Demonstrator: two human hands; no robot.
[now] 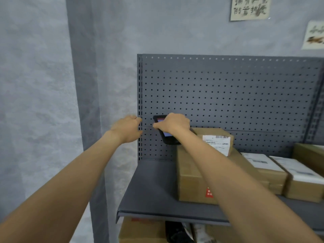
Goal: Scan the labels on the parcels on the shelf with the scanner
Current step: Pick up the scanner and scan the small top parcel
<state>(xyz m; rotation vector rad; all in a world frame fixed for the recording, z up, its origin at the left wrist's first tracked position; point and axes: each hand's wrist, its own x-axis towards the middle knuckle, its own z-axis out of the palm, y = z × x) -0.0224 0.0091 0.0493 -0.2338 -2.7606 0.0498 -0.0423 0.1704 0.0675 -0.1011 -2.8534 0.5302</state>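
My right hand (172, 124) grips a black handheld scanner (165, 135) with a lit screen, held in front of the pegboard at the left end of the shelf. Just right of it stands a tall brown parcel (192, 174) with a white barcode label (218, 143) on its top. My left hand (127, 128) hovers beside the shelf's left upright with curled fingers, holding nothing that I can see. Two lower parcels (264, 170) (301, 179) with white labels lie further right on the grey shelf (149, 195).
A grey pegboard back panel (228, 95) rises behind the shelf. Another brown box (310, 155) sits at the far right. Below the shelf are more boxes (142, 230) and a dark object (177, 232). Paper signs (249, 7) hang on the grey wall.
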